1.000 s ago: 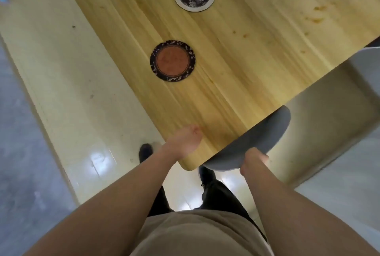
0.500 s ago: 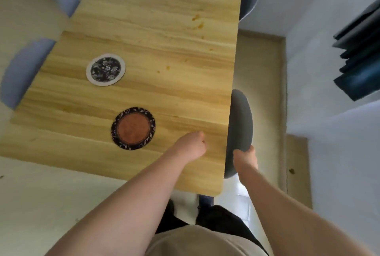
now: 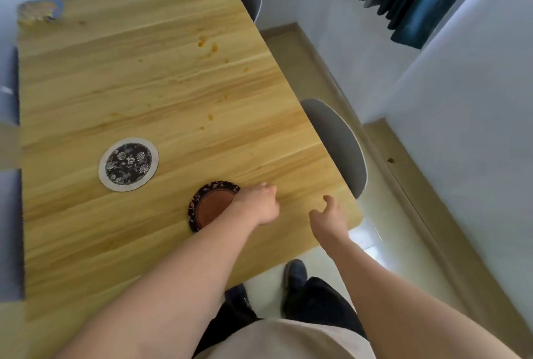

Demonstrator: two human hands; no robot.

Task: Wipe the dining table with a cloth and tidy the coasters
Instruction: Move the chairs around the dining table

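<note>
Bare forearms, no sleeves; beige top [image 3: 288, 341], black trousers [image 3: 323, 303], dark shoes [image 3: 294, 272]

Soft, even daylight fills the room. Glare shines on the floor [image 3: 372, 236] beside the surface [image 3: 161, 93], whose far-left corner smears; the left edge is blurred, and straight lines bow outward.

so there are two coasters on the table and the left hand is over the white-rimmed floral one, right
Not quite. There are two coasters on the table, but the left hand is over the dark-rimmed coaster with the reddish centre, not the white-rimmed floral coaster, which lies apart, uncovered. The head view shows this.
</note>
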